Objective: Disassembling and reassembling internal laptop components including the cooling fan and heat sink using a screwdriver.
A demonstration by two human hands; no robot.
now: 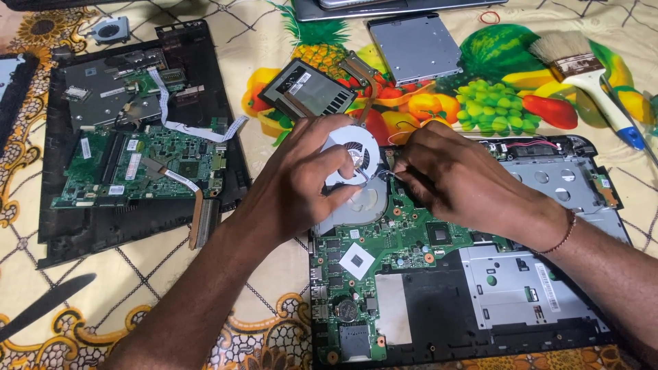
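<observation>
My left hand (301, 178) grips a round white cooling fan (360, 147), tilted up over the fan bay of an opened laptop base (439, 308). My right hand (456, 175) pinches something small right beside the fan, on the green motherboard (384, 240); what it pinches is hidden by the fingers. A bare processor chip (356, 260) shows below my left wrist.
A second opened laptop with a green board (144, 161) and white ribbon cable lies at left. A hard drive (308, 89), an optical drive (415, 46), a paintbrush (582, 68) and a small loose fan (110, 29) lie on the fruit-patterned cloth behind.
</observation>
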